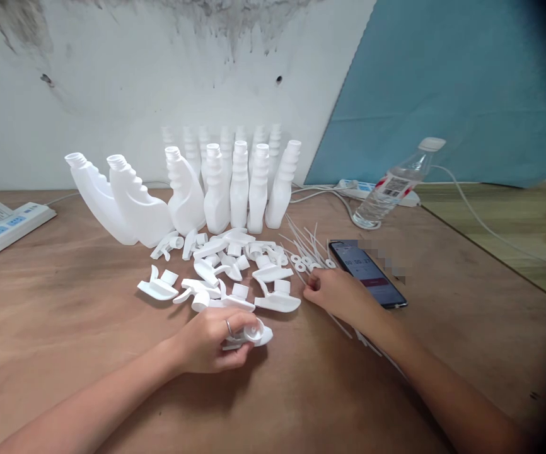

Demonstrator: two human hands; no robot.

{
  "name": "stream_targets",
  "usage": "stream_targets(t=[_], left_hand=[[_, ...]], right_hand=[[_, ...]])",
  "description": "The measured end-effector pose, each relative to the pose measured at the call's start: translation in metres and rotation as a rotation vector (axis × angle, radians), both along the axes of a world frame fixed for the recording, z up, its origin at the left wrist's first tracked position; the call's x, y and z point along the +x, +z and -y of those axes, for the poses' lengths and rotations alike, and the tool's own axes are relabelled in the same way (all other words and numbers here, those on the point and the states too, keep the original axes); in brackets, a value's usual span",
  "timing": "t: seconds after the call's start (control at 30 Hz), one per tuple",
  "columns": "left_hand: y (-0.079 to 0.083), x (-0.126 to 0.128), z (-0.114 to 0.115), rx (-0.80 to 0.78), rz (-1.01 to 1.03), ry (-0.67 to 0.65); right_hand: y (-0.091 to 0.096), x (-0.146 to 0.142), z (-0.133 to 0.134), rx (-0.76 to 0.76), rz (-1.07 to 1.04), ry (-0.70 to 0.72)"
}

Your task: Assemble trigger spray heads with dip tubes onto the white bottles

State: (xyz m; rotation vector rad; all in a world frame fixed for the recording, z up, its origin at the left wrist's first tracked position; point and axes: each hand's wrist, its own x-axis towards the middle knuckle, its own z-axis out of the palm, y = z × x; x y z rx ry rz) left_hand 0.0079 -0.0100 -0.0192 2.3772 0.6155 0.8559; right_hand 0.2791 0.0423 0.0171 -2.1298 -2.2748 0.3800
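At lower centre the left hand (216, 337) has its grip wrapped round a spray head (266, 336), mouth up, seemingly to keep its inside in view, while right of centre the right hand (336, 293) bunches by the washers (303, 265), its hold impossible to tell.

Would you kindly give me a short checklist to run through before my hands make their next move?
1. Left hand has a firm hold on one spray head: ok in grasp; firmness, cannot tell.
2. Held spray head's round opening uncovered: ok, facing the camera.
3. Right hand holding one of the thin tubes: cannot tell; the fingertips are among them.
4. Front white bottles open-necked: ok.
5. Water bottle capped: ok.
6. Phone untouched by the right wrist: cannot tell; they meet in view.
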Motion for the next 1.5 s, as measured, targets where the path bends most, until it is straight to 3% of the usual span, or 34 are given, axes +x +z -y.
stream_targets(t=[0.2,0.37,0.53,0.67,0.9,0.97,1.07,1.2,1.37,1.5], left_hand=[[0.002,0.001,-0.001,0.006,-0.001,0.002],[0.004,0.000,0.000,0.004,0.001,0.000],[0.002,-0.002,0.001,-0.014,-0.024,-0.013],[0.001,-0.002,0.000,-0.013,-0.033,-0.015],[0.001,-0.002,0.000,-0.014,-0.018,-0.015],[0.001,-0.002,0.001,-0.019,-0.020,-0.012],[0.001,-0.003,0.001,-0.020,-0.035,-0.004],[0.002,-0.003,0.001,-0.046,-0.049,0.023],[0.003,-0.003,0.004,-0.103,-0.053,0.063],[0.005,0.000,0.008,-0.188,-0.022,0.111]], right_hand=[[-0.009,0.001,-0.003,0.035,-0.012,-0.039],[-0.005,0.003,-0.003,0.065,-0.151,-0.059],[-0.004,0.004,-0.003,-0.010,-0.427,-0.125],[-0.010,0.006,-0.005,0.097,-0.595,-0.032],[0.002,0.003,-0.005,-0.003,-1.246,-0.152],[0.007,0.000,-0.002,0.034,-1.349,-0.141],[0.008,-0.003,0.005,0.247,-1.321,-0.072],[-0.002,-0.003,0.010,0.529,-1.061,0.067],[-0.011,0.005,-0.001,0.425,-0.656,0.222],[-0.010,0.008,-0.006,0.303,-0.550,0.329]])
